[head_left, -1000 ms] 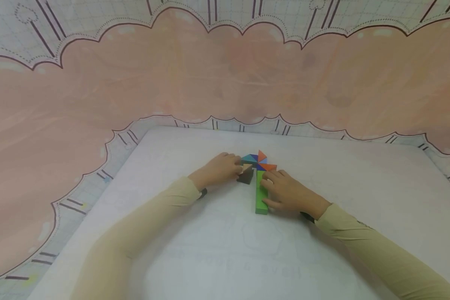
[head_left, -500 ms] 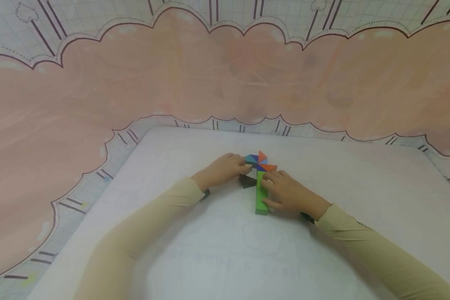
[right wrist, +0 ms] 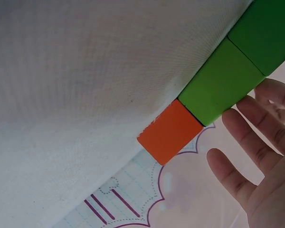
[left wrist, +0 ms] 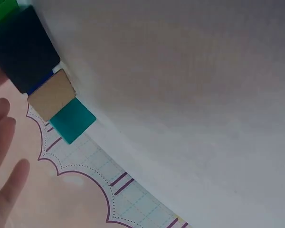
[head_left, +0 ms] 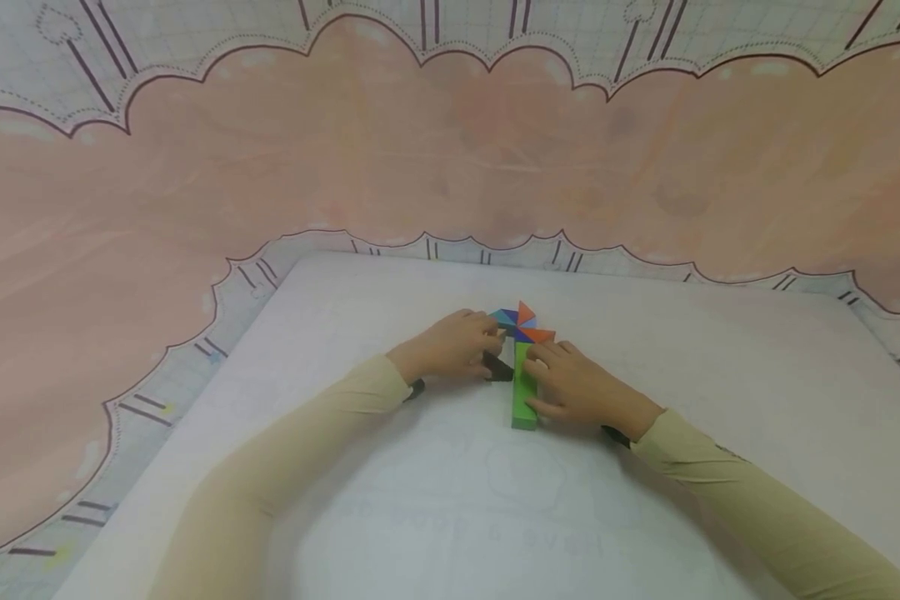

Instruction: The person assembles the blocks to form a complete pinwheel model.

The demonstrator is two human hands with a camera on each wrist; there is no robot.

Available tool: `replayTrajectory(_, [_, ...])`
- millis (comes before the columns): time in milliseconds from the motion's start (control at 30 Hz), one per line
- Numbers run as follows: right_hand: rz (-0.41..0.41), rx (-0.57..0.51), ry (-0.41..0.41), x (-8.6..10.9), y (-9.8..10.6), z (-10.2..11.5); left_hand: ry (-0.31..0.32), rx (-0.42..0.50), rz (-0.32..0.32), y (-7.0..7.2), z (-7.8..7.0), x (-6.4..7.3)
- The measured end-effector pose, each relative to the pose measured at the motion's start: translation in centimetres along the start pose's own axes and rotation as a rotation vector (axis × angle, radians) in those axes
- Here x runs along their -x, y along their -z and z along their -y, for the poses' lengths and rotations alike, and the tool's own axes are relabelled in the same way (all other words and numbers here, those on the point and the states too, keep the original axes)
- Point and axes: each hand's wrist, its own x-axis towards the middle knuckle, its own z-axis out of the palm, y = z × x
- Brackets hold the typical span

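Several triangular blocks form a blue, teal and orange pinwheel [head_left: 521,320] in the head view. A long green bar [head_left: 523,400] extends from it toward me. In the right wrist view the bar shows a lime side [right wrist: 223,80] beside an orange block [right wrist: 170,132]. My right hand [head_left: 576,383] rests its extended fingers on the bar's right side. My left hand [head_left: 453,343] pinches a dark triangular block [head_left: 499,367] that touches the bar's left side; its thumb is mostly hidden. In the left wrist view, tan [left wrist: 52,95] and teal [left wrist: 72,120] blocks sit beside the dark one.
All the blocks lie on a white table [head_left: 390,508] with faint printed marks. Behind it hangs a peach cloth [head_left: 450,158] with scalloped, gridded borders. Dark wrist gear [head_left: 617,434] shows under the right wrist.
The dark triangular block has turned and shifted right, toward the green bar. My left hand has moved slightly right with its thumb now at the dark block. My right hand stays put.
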Motion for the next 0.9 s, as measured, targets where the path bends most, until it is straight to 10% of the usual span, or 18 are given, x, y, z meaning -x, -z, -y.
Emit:
replayTrajectory(367, [-0.024, 0.001, 0.017, 0.1, -0.1, 0.1, 0.005, 0.002, -0.001, -0.3, 0.2, -0.8])
replayTrajectory(900, [-0.039, 0.002, 0.025, 0.1, -0.2, 0.0, 0.205, -0.101, -0.045, -1.1, 0.3, -2.9])
